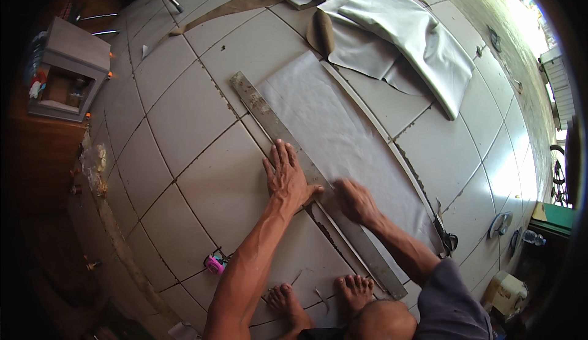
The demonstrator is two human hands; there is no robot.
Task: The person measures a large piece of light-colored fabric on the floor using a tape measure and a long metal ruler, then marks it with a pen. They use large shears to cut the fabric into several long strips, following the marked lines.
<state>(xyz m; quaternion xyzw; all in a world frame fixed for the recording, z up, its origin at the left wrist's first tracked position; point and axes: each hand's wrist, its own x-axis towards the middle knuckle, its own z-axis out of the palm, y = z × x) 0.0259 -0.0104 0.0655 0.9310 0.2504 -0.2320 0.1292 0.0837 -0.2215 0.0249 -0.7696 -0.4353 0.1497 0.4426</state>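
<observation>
A long, stained metal straightedge [285, 135] lies slantwise along the left border of a pale grey sheet [343, 132] on the tiled floor. My left hand [285, 174] is pressed flat on the straightedge, fingers spread and thumb reaching across it. Just to its right, my right hand [355, 200] is closed over the sheet beside the straightedge's right edge. Whatever its fingers hold is hidden. A narrow pale strip [380, 128] runs along the sheet's right side. Black-handled scissors [450, 241] rest by the sheet's lower right corner.
Beyond the sheet lies a crumpled heap of silvery-grey material [392, 40] with a brown backing. A pink tape measure [214, 264] is left of my feet. A small grey cabinet [72, 64] stands far left; a sandal [500, 224] and a plastic bottle [534, 238] are at right.
</observation>
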